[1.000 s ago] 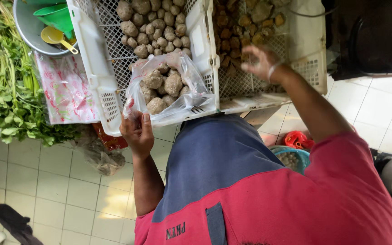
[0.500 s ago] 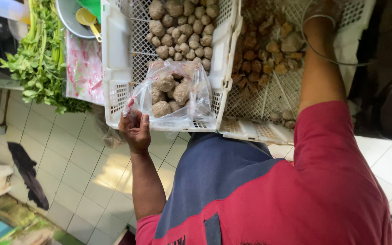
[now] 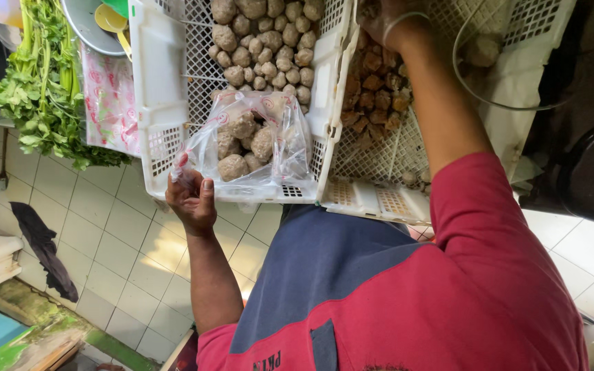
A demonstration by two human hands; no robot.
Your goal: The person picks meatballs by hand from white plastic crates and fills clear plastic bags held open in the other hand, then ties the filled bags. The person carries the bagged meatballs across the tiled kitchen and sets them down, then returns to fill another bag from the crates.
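Note:
My left hand (image 3: pixel 192 199) grips the edge of a clear plastic bag (image 3: pixel 252 148) that holds several pale brown balls. The bag rests on the near rim of a white perforated crate (image 3: pixel 156 82) filled with more of the same pale balls (image 3: pixel 262 41). My right arm stretches up into a second white crate (image 3: pixel 379 199) on the right, which holds darker brown fried pieces (image 3: pixel 376 89). My right hand (image 3: pixel 386 17) is at the top edge of the view, down among those pieces; its fingers are partly cut off, so whether it holds anything is unclear.
A bunch of leafy greens (image 3: pixel 39 89) lies at the left. Beside it are a stack of printed plastic bags (image 3: pixel 108 99) and a metal bowl (image 3: pixel 94 27) with a yellow scoop. Below is a white tiled floor (image 3: pixel 104 240) with a dark cloth (image 3: pixel 42 247).
The view has swung and come closer to the crates. My right hand has reached farther up into the right crate. My left hand still holds the bag at the crate's rim.

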